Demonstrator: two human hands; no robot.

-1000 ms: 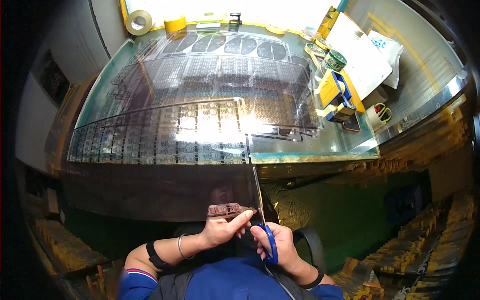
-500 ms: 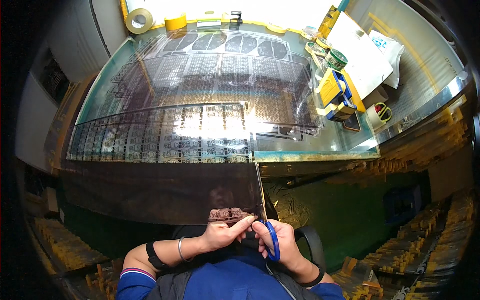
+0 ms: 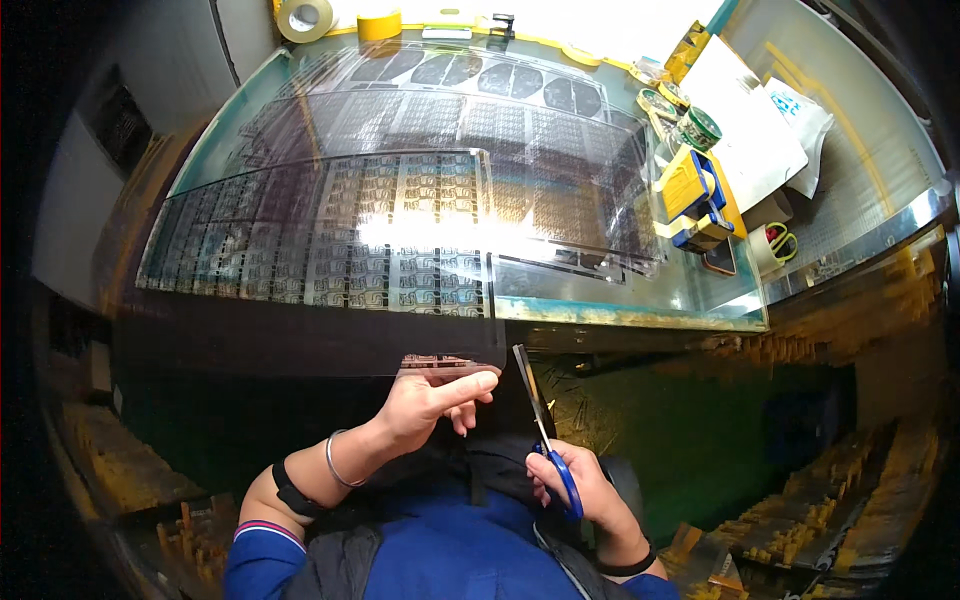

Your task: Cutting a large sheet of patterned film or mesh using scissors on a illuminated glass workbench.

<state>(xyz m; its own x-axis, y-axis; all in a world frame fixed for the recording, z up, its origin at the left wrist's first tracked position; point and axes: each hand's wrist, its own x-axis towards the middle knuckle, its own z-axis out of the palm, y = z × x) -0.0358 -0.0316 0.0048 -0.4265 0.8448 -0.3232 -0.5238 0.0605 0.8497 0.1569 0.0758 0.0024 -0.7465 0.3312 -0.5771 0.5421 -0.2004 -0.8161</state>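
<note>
The printed film sheet (image 3: 340, 265) hangs over the glass-topped table's front rim (image 3: 640, 316), its near edge pinched by the left hand (image 3: 430, 405): a slack grip could let it slip and crease! The right hand (image 3: 580, 485) curls round blue-handled scissors (image 3: 533, 395), now clear of the film (half a second ago, right against it); the left sits higher.

Your glass-topped table (image 3: 690, 300) carries overlapping printed film sheets (image 3: 300, 235). At its far edge you have a yellow tape roll (image 3: 379, 25); at right, a tape dispenser (image 3: 705, 235).
</note>
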